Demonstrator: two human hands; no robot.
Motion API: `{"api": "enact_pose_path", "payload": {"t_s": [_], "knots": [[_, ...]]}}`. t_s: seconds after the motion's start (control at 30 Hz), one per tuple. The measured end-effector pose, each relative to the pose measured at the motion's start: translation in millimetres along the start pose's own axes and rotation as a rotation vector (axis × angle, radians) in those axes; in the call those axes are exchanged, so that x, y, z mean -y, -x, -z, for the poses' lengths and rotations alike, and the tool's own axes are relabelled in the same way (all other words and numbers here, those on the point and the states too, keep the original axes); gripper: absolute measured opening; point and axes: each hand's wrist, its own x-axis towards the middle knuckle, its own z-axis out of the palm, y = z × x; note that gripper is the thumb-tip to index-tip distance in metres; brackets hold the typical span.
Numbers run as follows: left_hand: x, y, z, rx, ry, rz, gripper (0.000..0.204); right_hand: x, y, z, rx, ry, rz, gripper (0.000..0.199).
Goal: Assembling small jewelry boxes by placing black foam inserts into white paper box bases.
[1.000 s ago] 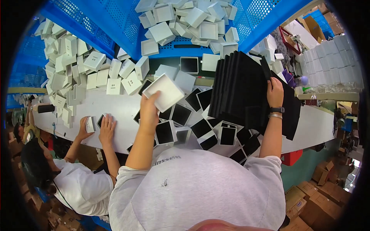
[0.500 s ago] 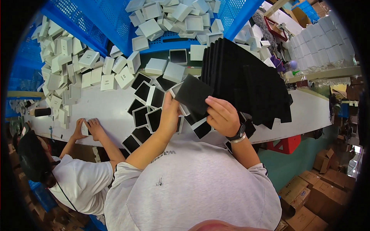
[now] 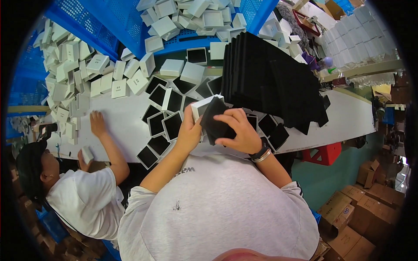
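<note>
My left hand (image 3: 190, 130) grips a white box half (image 3: 201, 107) by its side, thumb and fingers wrapped round it. Over the box's opening lies a black foam sheet (image 3: 214, 122), bowed and tilted, its right edge between the fingers and thumb of my right hand (image 3: 239, 131). Part of the box is hidden behind the sheet. Just beyond my hands, to the right, stands a tall stack of black foam sheets (image 3: 270, 78). White boxes with black insides (image 3: 172, 125) lie around my left hand, and more black-lined boxes (image 3: 274, 130) lie beyond my right wrist.
White boxes (image 3: 99, 64) pile up at the left of the table (image 3: 126, 117), beside a blue crate (image 3: 174, 48) full of them. A co-worker (image 3: 82, 187) sits at the left, one hand holding a white box. A red stool (image 3: 323, 154) and cardboard boxes (image 3: 348, 213) stand at the right.
The black sheet has turned from facing up to a bowed, steeper tilt against the box, and my right hand has moved left over it. The co-worker's hands have moved apart.
</note>
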Motion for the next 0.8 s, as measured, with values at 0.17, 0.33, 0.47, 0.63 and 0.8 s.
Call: {"api": "enact_pose_path", "payload": {"t_s": [0.17,0.33,0.47,0.63,0.8], "knots": [[4.8,11.6,-11.9,-0.022,0.016,0.003,0.045,14.8,13.7,-19.6,-0.202,0.073,-0.113,0.061],[0.4,30.6,-18.0,0.043,0.057,0.154,0.057,14.1,29.7,-26.8,-0.324,-0.156,-0.241,0.051],[4.7,35.9,-16.7,0.134,0.073,0.209,0.053,10.4,38.4,-45.8,-0.417,-0.286,-0.373,0.045],[-1.6,39.3,-13.8,0.009,0.167,0.317,0.054,11.2,37.4,-55.9,-0.643,-0.886,-0.435,0.046],[-9.3,61.1,-24.6,0.154,-0.106,0.038,0.083,12.7,39.7,-72.6,-0.609,-0.28,-0.32,0.048]]}}
